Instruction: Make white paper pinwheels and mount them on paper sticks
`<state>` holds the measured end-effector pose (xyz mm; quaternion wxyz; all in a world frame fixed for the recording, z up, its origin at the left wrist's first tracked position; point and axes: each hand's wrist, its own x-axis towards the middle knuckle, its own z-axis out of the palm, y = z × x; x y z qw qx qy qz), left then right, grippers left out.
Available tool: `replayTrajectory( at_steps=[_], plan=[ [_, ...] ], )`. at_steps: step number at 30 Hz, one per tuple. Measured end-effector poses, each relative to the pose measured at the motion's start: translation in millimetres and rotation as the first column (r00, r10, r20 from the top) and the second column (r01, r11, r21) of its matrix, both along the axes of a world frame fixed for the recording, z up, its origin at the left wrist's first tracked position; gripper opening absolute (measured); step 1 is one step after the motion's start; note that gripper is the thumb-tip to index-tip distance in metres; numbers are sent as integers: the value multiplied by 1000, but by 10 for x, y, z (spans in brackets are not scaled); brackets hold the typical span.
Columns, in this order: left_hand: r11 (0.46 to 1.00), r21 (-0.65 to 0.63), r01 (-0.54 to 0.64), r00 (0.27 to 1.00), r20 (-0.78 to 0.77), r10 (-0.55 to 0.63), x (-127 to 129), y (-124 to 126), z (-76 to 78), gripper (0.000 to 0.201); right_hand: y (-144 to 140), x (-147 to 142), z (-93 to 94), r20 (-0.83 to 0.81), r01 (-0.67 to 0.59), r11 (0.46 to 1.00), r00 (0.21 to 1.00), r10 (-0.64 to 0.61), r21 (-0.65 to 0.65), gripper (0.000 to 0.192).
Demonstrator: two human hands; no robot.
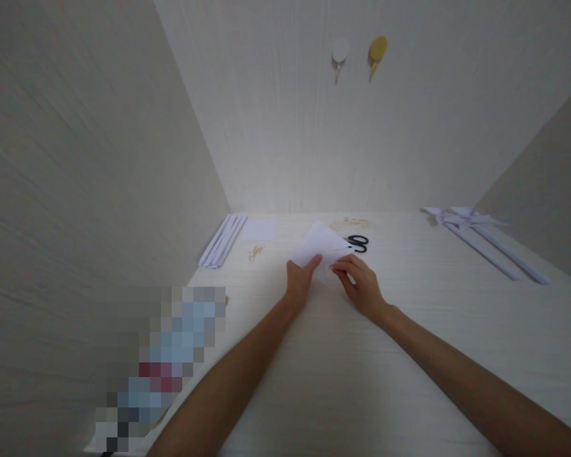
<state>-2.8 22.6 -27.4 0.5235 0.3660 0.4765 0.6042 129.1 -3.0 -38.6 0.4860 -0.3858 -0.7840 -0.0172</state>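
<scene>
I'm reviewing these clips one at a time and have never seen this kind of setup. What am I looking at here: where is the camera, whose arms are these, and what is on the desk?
There is one picture, taken by a camera worn on a person's head, looking forward and down. The two bare arms coming in from the bottom are that person's own.

Both hands are on a white sheet of paper lying on a pale desk set between light walls. The left hand presses on the paper's near left edge; the right hand pinches its near right edge with the fingertips.

Just behind the paper lie black scissors. Farther left are a stack of folded paper strips and a small white sheet. At the far right lie long white paper pieces. Two hooks, one white and one yellow, are on the back wall.
</scene>
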Motion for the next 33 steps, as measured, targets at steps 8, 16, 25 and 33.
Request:
replayTrajectory(
  at_steps=[8, 16, 25, 33],
  plan=[
    [985, 82, 149, 989, 12, -150, 18, -32, 8, 22, 26, 30, 42, -137, 121, 991, 982, -129, -64, 4],
    [972, 108, 208, 976, -81, -200, 23, -42, 0, 19, 45, 30, 14, -313, 134, 970, 930, -195, -205, 8],
    [981, 78, 176, 978, -126, -166, 32, -58, 38, 18, 63, 21, 4, -367, 105, 969, 912, -183, -224, 12],
    [979, 74, 191, 971, -161, -177, 28, -64, 49, 17, 63, 15, 6, -385, 94, 968, 905, -181, -233, 15]
  ],
)
